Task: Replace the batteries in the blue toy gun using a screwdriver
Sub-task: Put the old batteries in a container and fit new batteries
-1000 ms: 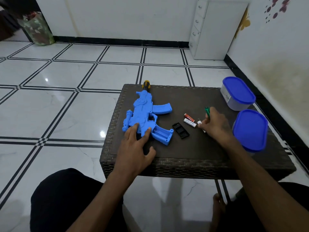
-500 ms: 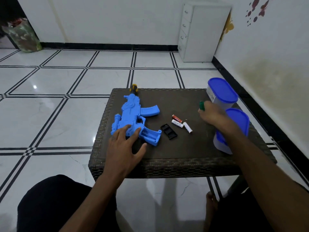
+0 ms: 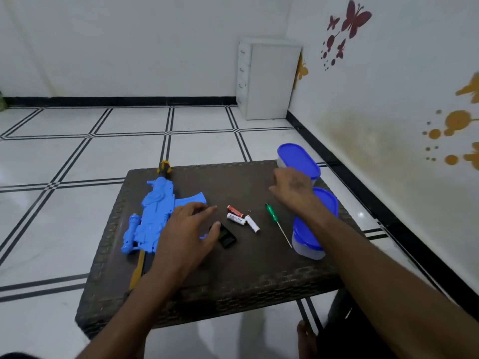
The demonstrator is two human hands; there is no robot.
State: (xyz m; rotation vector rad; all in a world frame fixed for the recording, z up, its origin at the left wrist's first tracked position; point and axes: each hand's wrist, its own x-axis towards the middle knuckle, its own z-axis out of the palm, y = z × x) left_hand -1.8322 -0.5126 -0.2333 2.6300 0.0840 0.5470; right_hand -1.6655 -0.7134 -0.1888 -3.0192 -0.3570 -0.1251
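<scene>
Now the blue toy gun (image 3: 155, 216) is seen lying flat on the left half of the dark woven table (image 3: 233, 281), its muzzle end pointing away toward the far edge. The left hand (image 3: 186, 237) is spread above the gun's rear part, fingers extended and slightly apart; nothing is gripped by it, and whether it rests on the toy cannot be told. A black battery cover (image 3: 228, 238) is placed just beside its thumb. Three batteries (image 3: 239, 218) are laid close together near the table's middle, with a tiny screw (image 3: 249, 210) close by. A green-handled screwdriver (image 3: 277, 224) is left lying to their right, apart from both hands. The right hand (image 3: 293, 187) is held open and empty, fingers loosely extended, near two blue-lidded containers (image 3: 298, 158) at the table's right edge.
</scene>
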